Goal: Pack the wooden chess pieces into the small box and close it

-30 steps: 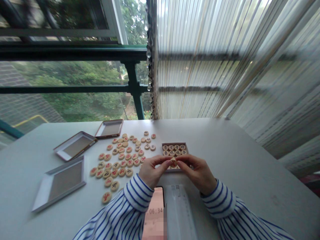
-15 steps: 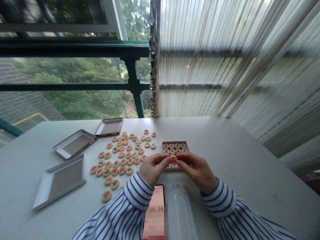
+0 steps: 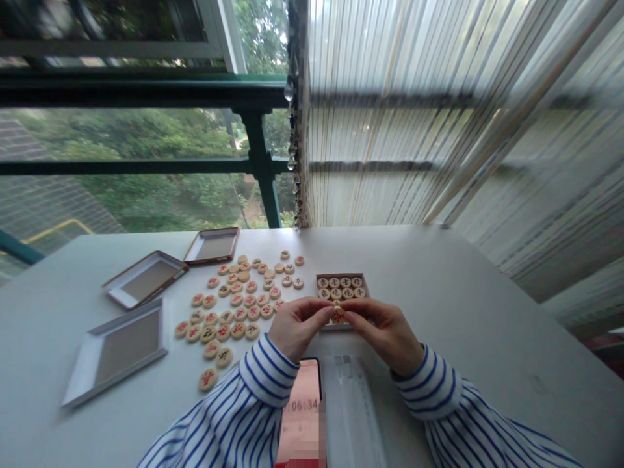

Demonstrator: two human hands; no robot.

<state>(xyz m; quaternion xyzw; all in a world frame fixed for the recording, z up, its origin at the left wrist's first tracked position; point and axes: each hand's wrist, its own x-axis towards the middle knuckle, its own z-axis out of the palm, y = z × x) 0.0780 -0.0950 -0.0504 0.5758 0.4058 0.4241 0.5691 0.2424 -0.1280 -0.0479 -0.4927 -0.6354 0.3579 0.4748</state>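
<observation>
Between the fingertips of both hands is a round wooden Chinese chess piece (image 3: 338,315) with a red character, held over the near part of a small open box (image 3: 340,275). My left hand (image 3: 297,327) pinches the piece from the left, thumb and fingers closed. From the other side my right hand (image 3: 387,330) pinches it the same way. Rows of pieces with black characters (image 3: 346,283) lie face up in the far part of the box. My fingers and the held piece hide much of its near part.
Many loose chess pieces (image 3: 240,313), red and black, are spread left of the box. Three open trays or lids, a white one (image 3: 78,389), a brown-edged one (image 3: 114,300) and another (image 3: 188,250), lie farther left. A phone (image 3: 299,429) and a clear plastic case (image 3: 353,416) sit in front.
The held piece has tilted slightly between my fingertips. Both hands stay in nearly the same place over the box, and the view has shifted a little.
</observation>
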